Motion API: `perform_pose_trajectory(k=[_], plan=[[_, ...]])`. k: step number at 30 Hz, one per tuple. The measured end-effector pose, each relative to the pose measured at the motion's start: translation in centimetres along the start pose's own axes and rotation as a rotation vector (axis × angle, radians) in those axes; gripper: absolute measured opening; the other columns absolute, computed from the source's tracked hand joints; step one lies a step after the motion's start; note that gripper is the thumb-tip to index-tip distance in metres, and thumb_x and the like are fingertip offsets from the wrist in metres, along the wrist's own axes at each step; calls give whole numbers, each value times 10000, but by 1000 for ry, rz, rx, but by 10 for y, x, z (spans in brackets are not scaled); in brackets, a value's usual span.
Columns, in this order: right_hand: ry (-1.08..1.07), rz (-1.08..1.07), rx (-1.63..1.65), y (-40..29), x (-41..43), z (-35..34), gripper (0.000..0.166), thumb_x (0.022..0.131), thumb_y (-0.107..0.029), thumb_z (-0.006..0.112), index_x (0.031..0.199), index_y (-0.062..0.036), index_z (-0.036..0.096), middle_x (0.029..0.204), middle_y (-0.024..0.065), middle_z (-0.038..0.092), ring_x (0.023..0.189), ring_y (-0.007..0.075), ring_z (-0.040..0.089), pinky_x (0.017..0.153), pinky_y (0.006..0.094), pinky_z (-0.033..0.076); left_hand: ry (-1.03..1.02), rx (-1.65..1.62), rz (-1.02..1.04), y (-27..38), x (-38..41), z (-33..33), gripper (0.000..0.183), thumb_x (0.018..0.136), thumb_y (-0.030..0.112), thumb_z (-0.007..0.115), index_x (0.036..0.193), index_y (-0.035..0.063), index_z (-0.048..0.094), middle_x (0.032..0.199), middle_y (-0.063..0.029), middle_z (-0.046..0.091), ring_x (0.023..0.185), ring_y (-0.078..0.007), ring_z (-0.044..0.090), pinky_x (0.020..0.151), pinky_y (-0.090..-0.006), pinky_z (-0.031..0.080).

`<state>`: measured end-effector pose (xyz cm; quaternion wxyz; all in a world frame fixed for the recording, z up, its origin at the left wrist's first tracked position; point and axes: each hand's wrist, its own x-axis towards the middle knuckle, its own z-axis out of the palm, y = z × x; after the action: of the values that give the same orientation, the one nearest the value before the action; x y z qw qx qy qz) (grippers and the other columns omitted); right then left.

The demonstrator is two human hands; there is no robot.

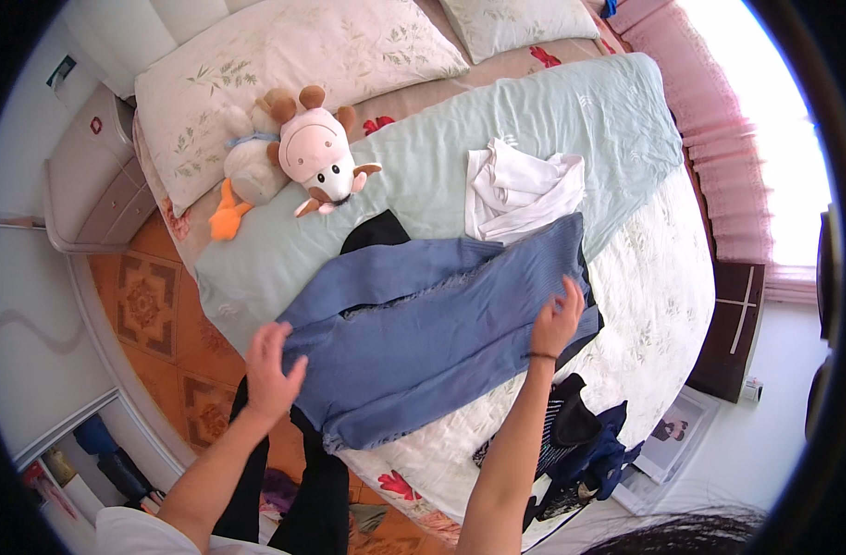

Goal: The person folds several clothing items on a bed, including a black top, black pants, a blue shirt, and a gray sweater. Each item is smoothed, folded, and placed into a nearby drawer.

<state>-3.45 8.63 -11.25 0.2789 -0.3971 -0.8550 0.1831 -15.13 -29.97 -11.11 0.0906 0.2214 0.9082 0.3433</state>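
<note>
A blue knitted garment [423,340] with long sleeves lies spread on the bed, its fuzzy edges showing along the sleeves. Black fabric [376,232] pokes out beyond its upper side and along its right end. My left hand [273,368] is at the garment's left end, fingers apart, holding nothing. Over the ribbed right part is my right hand [559,316], with fingers apart and nothing gripped; whether it touches the knit is unclear. A crumpled white cloth garment [523,191] lies just above the blue one.
Plush toys, a cow [319,152] and one with orange feet [228,211], lie beside a pillow [291,76]. A pale green blanket [423,173] crosses the bed. Dark clothes [582,444] are heaped at the lower right edge. A nightstand [93,187] stands left.
</note>
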Motion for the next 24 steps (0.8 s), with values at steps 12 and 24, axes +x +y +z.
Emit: perform_pose_trajectory(k=[12,24], plan=[[-381,-334,-501,-12,75,35,176,679,-12,472,828,-105,477,904,70,492,750,325,549,583,439,453,-370,-339,-393,-35,47,4,325,656,143,684,915,-6,559,910,-108,572,795,-212,546,704,-322,437],[-398,13,-668,84,0,2,140,721,-53,491,850,-106,493,896,106,508,830,337,536,628,437,458,-919,-789,-472,-14,-24,3,312,766,148,658,1014,-23,574,863,-27,600,761,-82,528,696,-240,433]])
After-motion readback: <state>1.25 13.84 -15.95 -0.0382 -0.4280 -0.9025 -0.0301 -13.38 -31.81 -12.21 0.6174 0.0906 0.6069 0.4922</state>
